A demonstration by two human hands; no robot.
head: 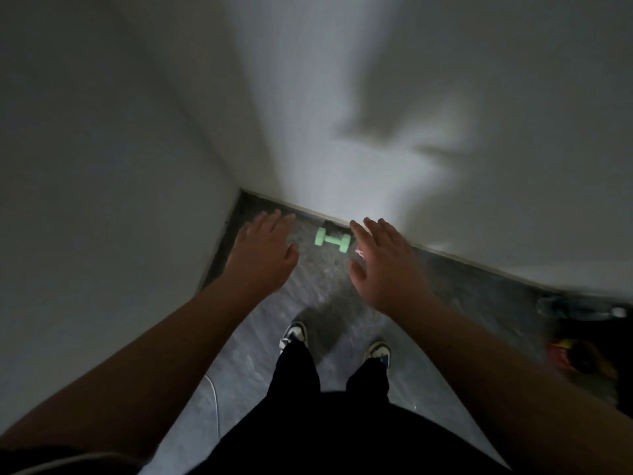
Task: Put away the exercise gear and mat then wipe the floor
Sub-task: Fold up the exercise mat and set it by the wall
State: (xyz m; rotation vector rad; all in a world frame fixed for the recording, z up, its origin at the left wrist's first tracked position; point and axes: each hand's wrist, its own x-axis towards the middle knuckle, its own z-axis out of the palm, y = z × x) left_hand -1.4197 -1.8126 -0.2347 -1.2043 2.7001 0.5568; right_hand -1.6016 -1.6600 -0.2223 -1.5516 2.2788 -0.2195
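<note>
The dumbbell [333,239] lies on the floor [260,344] close against the wall [394,97], inside a corner. Open floor lies between it and the shoes [294,334]. A side wall [102,166] closes the left. Dark, blurred clutter [579,337] occupies the floor at right.

A: Floor [260,354] contents?
B: 1 green dumbbell [333,239], lying flat in the corner, close to the wall [376,97]. 2 white-and-dark shoes [294,332] below it.
A: Hands?
B: Left hand [265,250] and right hand [383,265], both spread, palms down, empty, either side of the dumbbell, not touching it.
A: Other?
B: Blurred dark items [579,351], far right.
</note>
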